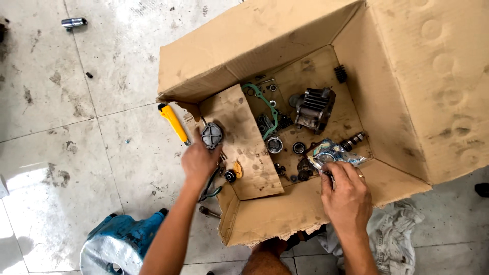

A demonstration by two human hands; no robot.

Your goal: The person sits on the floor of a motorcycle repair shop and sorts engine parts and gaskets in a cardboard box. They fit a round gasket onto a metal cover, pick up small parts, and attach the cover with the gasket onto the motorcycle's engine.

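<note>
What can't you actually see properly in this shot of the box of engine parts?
Head view only:
- Left hand covers the underside of the round metal part.
- Right hand hides part of the plastic packet.
- Inner flap covers the cardboard box floor beneath.
- Small parts: too tiny.

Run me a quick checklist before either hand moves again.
1. Left hand has a firm hold on the round grey metal part: ok, fingers close around its lower edge.
2. Right hand grips the clear packet: ok, pinched at its near end.
3. Cardboard box sits open: ok, flaps spread.
4. Finned engine cylinder clear of both hands: ok, deeper in the box.
5. Yellow-handled tool out of the way: ok, on the floor beside the box.
6. Packet sealed: cannot tell.
</note>
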